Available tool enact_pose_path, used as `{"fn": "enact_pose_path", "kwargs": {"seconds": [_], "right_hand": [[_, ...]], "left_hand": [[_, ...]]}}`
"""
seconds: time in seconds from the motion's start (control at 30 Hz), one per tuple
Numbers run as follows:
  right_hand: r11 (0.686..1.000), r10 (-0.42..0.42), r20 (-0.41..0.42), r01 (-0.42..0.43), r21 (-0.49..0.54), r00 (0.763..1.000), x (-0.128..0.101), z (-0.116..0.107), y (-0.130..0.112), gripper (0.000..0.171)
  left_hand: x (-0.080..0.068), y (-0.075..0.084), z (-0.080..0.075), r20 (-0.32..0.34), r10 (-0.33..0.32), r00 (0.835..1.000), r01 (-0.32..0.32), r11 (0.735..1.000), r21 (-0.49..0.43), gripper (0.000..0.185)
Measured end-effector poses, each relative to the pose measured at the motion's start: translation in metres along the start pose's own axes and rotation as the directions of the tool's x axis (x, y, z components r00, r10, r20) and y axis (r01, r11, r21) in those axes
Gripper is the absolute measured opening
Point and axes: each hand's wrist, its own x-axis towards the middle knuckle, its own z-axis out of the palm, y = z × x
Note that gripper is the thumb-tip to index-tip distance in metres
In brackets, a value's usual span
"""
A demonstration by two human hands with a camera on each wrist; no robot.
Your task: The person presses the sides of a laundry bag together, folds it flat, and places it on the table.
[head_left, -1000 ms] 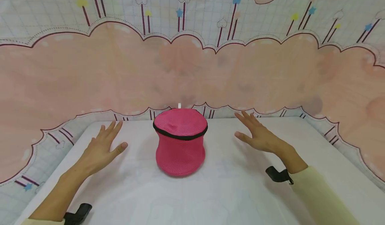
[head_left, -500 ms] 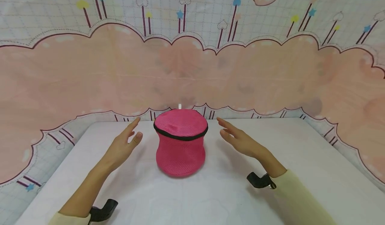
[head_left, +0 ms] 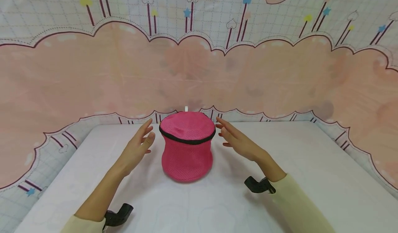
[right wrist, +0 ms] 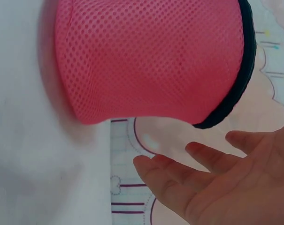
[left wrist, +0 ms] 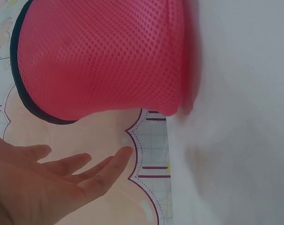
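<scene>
A pink mesh laundry bag (head_left: 186,160) with a black zipper band round its top stands upright on the white table. My left hand (head_left: 135,151) is at its left side, fingers extended and slightly bent, not touching it. On the other side my right hand (head_left: 240,141) faces the bag with fingers extended, also apart from it. Both wrist views show a gap between the mesh wall and the fingers: the left hand (left wrist: 62,183) is below the bag (left wrist: 104,61) in its picture, and so is the right hand (right wrist: 217,178) in its own.
The white table (head_left: 192,212) reaches back to a printed cloth (head_left: 192,77) with pink clouds and candle-like drawings. A small white tab (head_left: 186,109) sticks up behind the bag's top. Black wrist cameras (head_left: 119,215) are strapped to both wrists.
Both hands have moved inward from wide apart, coming close to the bag's two sides. Their spread fingers have drawn closer together. The bag stays in place.
</scene>
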Motion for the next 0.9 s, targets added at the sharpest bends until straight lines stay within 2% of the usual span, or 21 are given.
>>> {"fn": "enact_pose_path", "kwargs": {"seconds": [0.17,0.37,0.57,0.73,0.9], "right_hand": [[0.999,0.013,-0.013,-0.012,0.046,1.000,0.004,0.006,0.001,0.061],[0.995,0.027,-0.026,-0.025,0.094,0.999,0.011,0.016,-0.002,0.057],[0.994,0.026,-0.035,-0.022,0.105,0.999,0.016,0.022,-0.006,0.058],[0.990,0.043,-0.041,-0.038,0.133,0.998,0.020,0.026,-0.006,0.058],[0.991,0.015,-0.033,-0.010,0.137,0.999,0.020,0.028,-0.005,0.059]], "left_hand": [[0.003,0.007,0.007,0.010,-0.021,1.000,0.021,0.998,-0.054,0.063],[0.009,0.008,0.013,0.017,-0.051,0.999,0.053,0.995,-0.087,0.064],[0.015,0.012,0.020,-0.009,-0.090,0.996,0.088,0.989,-0.116,0.066],[0.017,0.016,0.030,-0.015,-0.121,0.992,0.116,0.975,-0.192,0.069],[0.017,0.018,0.034,-0.024,-0.104,0.994,0.095,0.964,-0.247,0.068]]}}
